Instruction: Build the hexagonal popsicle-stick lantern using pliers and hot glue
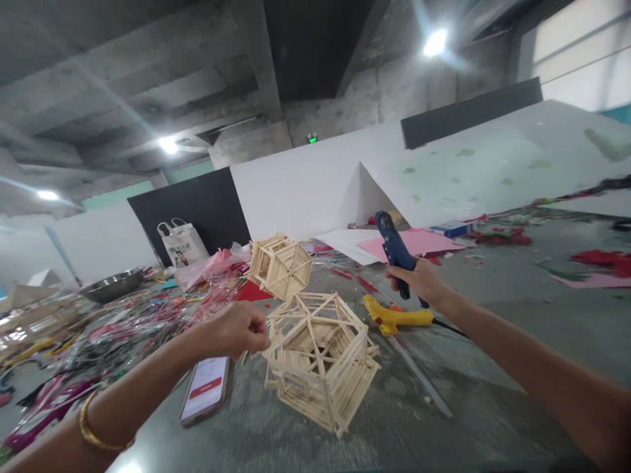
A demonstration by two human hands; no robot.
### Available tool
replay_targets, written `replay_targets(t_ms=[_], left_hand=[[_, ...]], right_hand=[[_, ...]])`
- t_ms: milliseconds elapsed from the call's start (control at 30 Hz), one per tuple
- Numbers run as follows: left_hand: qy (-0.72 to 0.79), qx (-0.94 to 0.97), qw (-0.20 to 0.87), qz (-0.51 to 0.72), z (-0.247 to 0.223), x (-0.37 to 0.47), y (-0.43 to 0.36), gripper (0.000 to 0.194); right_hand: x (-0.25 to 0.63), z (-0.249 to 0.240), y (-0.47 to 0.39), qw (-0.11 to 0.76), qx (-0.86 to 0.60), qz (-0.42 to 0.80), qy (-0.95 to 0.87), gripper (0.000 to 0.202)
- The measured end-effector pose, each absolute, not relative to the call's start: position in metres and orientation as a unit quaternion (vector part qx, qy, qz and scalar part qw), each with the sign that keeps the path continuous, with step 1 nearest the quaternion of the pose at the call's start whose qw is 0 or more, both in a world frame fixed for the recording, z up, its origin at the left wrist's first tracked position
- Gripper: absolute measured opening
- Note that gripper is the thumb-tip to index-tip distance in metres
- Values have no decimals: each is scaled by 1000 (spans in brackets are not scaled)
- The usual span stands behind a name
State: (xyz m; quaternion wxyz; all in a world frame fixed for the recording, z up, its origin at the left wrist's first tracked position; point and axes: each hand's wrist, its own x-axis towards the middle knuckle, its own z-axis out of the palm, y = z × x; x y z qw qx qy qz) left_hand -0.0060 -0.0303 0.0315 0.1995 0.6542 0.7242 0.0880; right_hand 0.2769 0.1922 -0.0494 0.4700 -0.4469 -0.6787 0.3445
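Note:
A many-sided lattice of thin wooden sticks (320, 368) sits on the grey table at the centre. My left hand (241, 328) is closed at its upper left edge; a short pale bit shows by the fingertips, too small to make out. In my right hand (419, 279) is a dark blue tool (394, 249), raised above the table, its shape partly hidden by the fingers. Just below lies a yellow glue gun (399, 318) with a black cord. Behind the lattice stands a smaller stick structure (282, 266).
A phone (206, 387) with a lit screen lies left of the lattice, and a metal ruler (424, 378) to its right. Plastic wrappers and craft scraps (142, 328) cover the left side. Farther back are a metal bowl (113, 284), a white bag (182, 243) and pink sheets (419, 242).

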Motion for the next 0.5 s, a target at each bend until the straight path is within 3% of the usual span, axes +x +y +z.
replay_targets(t_ms=[500], left_hand=[[719,656,216,79,29,-10,-28,13]], right_hand=[[277,-48,189,472,-446,351,-675,16]])
